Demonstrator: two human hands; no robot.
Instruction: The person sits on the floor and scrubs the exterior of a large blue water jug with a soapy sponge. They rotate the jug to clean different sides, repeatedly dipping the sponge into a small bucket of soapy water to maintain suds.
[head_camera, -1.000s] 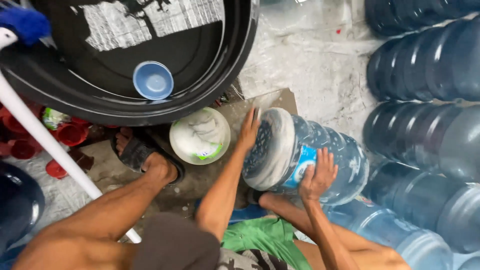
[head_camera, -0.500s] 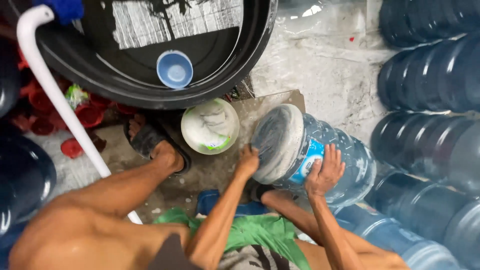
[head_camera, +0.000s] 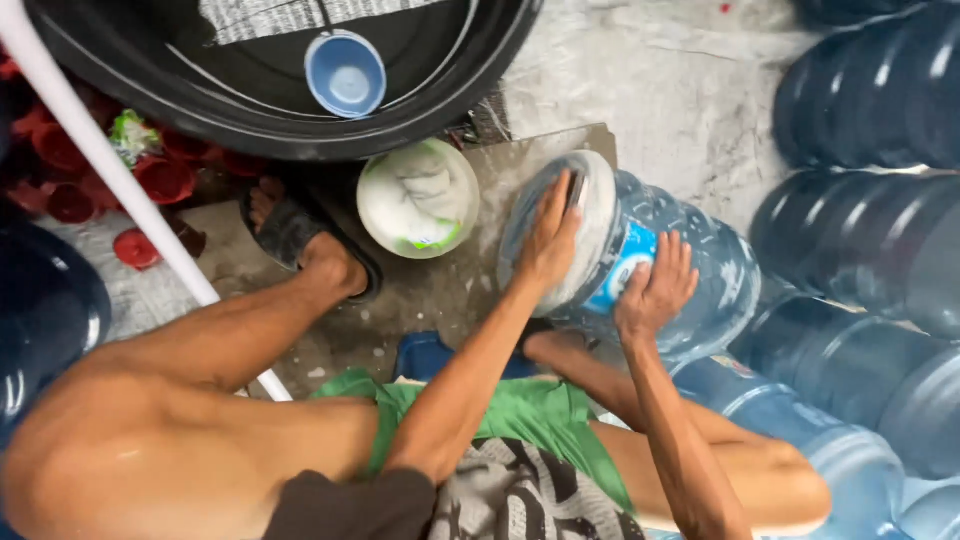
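Note:
A large clear-blue water jug (head_camera: 700, 275) lies on its side on the wet concrete, its soapy base turned toward me. My left hand (head_camera: 550, 245) presses flat on that base, and a dark pad (head_camera: 576, 190) shows under its fingertips. My right hand (head_camera: 655, 285) grips the jug's side by the blue label and steadies it. A white bowl (head_camera: 418, 198) of soapy water stands just left of the jug.
A big black tub (head_camera: 300, 125) at the top holds a small blue bowl (head_camera: 345, 75). Several blue jugs (head_camera: 860, 120) are stacked along the right, and another jug (head_camera: 800, 440) lies by my right leg. A white pipe (head_camera: 120, 170) and red caps (head_camera: 165, 180) are at the left, next to my sandalled foot (head_camera: 300, 235).
My left hand slid from the base's top edge down to its lower edge, then back up across the face. My right hand stayed on the jug's side.

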